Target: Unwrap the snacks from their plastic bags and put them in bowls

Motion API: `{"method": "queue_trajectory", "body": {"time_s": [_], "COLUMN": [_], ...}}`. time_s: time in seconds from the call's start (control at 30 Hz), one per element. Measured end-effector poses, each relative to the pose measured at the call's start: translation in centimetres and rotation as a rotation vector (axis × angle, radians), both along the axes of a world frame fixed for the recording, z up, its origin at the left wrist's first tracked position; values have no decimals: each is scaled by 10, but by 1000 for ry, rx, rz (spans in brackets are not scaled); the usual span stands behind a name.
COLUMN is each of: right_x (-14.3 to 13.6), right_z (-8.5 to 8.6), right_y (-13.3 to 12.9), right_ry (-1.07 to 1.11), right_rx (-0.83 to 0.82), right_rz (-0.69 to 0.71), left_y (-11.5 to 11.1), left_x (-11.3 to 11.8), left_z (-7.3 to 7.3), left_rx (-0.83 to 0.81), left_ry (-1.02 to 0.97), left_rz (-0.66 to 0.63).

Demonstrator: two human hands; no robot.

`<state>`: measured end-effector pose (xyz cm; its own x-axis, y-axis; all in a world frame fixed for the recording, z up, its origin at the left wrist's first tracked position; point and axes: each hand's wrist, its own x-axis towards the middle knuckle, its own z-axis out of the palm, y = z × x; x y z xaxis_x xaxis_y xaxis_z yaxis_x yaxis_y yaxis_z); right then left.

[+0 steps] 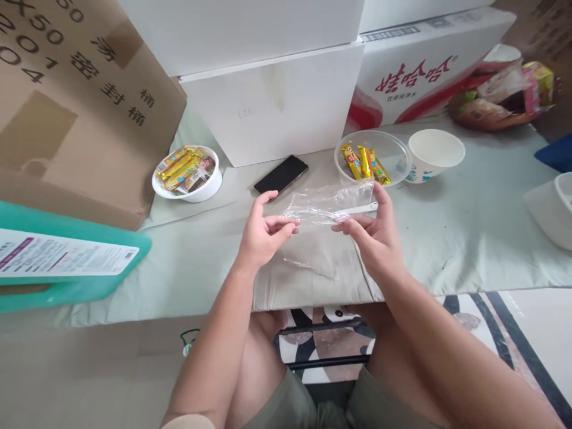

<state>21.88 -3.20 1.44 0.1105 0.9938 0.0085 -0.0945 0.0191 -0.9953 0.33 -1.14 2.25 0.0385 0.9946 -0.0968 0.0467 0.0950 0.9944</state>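
Note:
Between both hands a clear plastic bag [315, 208] is stretched out above the front of the cloth-covered table. My left hand [263, 232] pinches its left side between thumb and fingers, with the index finger raised. My right hand [375, 229] grips the other side. A thin white strip or stick [357, 210] shows at the bag near the right fingers; I cannot tell whether it lies inside. Just beyond the left hand lies a black phone [281, 174]. Past the right hand stands a clear round plastic tub [397, 143] with several yellow snack packets [365, 161].
A white bowl of wrapped snacks [187, 173] stands at the left, by a large cardboard box [89, 137]. White boxes [272, 107] line the back. At right are a paper cup [435, 155], a snack basket [491, 122] and a white container [552, 208]. A green jug [71, 256] sits front left.

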Motion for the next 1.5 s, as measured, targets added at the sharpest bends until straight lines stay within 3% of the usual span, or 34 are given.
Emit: {"method": "queue_trajectory", "body": {"time_s": [0.13, 0.23, 0.43, 0.57, 0.67, 0.77, 0.83, 0.9, 1.0, 1.1, 1.23, 1.3, 1.4, 1.5], "right_x": [5, 12, 24, 30, 35, 37, 36, 32, 29, 28, 22, 16, 5, 0], "right_z": [1, 1, 21, 34, 36, 32, 25, 17, 5, -4, -10, -10, -10, -13], "right_y": [-16, -22, -21, -15, -11, -6, -2, 4, 13, 19, 18, 17, 20, 26], "right_ry": [-75, -196, -543, -705, -685, -457, -265, -111, 56, 172, 163, 166, 172, -38], "right_rx": [166, 269, 459, 588, 562, 415, 229, 46, -132, -227, -339, -352, -341, -309], "right_rz": [90, 87, -104, -230, -132, 78, 122, 78, -9, -50, 173, 235, 193, 188], "left_y": [-16, -23, -19, -18, -19, -13, -5, 4, 12, 14, 17, 18, 20, 21], "left_x": [6, 9, 13, 20, 24, 25, 26, 28, 32, 35, 26, 19, 12, 10], "left_z": [8, 16, 35, 50, 60, 57, 46, 29, 4, -8, -7, -7, -13, -18], "left_rx": [176, 258, 612, 756, 609, 304, 55, -186, -422, -445, -355, -358, -458, -444], "left_ry": [-15, 65, 602, 569, 315, 8, -177, -307, -296, -211, -304, -371, -335, -245], "left_rz": [64, 42, 16, -15, -190, -249, -232, -254, -267, -141, -63, -93, -220, -246]}}
